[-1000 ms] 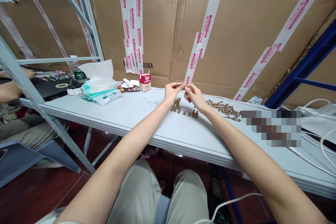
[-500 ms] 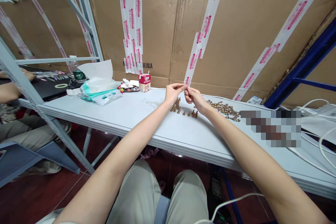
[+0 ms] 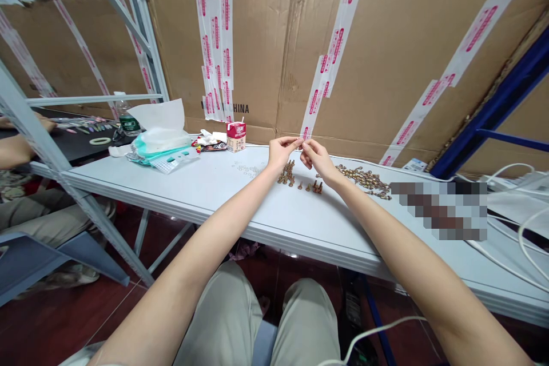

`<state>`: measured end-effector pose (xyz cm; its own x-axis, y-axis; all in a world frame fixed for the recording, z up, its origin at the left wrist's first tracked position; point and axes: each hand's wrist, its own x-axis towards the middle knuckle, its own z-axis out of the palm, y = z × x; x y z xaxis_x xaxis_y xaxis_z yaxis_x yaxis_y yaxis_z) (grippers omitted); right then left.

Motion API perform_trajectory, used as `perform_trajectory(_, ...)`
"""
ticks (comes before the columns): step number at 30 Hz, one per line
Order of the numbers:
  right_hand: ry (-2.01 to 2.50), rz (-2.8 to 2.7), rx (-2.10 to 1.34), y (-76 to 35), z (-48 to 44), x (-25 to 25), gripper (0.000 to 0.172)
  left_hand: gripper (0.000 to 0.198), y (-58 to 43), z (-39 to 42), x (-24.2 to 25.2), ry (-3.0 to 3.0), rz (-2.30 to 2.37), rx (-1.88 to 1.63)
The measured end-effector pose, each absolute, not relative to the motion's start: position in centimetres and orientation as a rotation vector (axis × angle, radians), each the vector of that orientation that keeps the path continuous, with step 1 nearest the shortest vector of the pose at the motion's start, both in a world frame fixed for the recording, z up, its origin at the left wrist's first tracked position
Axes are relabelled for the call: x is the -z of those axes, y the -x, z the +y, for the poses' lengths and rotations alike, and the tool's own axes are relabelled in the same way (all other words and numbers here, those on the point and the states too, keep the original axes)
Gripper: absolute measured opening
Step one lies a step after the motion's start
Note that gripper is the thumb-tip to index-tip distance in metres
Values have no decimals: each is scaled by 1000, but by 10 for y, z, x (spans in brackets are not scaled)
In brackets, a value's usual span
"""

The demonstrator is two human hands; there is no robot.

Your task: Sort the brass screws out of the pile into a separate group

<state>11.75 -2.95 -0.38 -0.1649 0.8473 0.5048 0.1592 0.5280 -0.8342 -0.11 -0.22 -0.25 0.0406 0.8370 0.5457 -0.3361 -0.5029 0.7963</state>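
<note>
So our left hand (image 3: 279,151) and right hand (image 3: 316,155) meet at the fingertips, can't tell if anything's pinched there, with upright brassy screws (image 3: 286,175) just our side, nearer the left, and the loose screw pile (image 3: 364,177) off past the right.

The left hand (image 3: 280,151) and right hand (image 3: 317,156) meet, fingertip to fingertip, slightly nearer the carton (image 3: 236,137) than half a second earlier.

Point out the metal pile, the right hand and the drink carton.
Metal pile (image 3: 363,176): head view, on the middle of the heap.
Right hand (image 3: 318,158): head view, on the middle of the hand.
Drink carton (image 3: 236,137): head view, about the middle of its visible side.
</note>
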Motion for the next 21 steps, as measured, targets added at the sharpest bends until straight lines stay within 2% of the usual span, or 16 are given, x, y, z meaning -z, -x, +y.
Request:
perform_trajectory(7, 848, -1637, -739, -116, -30, 4, 39, 22, 0, -2, 3, -1414, 537, -1610)
perform_trajectory(16, 825, -1562, -1104, -118, -35, -1, 38, 13, -1, -4, 2, -1506, 530, -1594)
perform_trajectory(21, 828, -1548, -1151, -120, -35, -3, 35, 14, 0, -5, 1, -1521, 530, -1587)
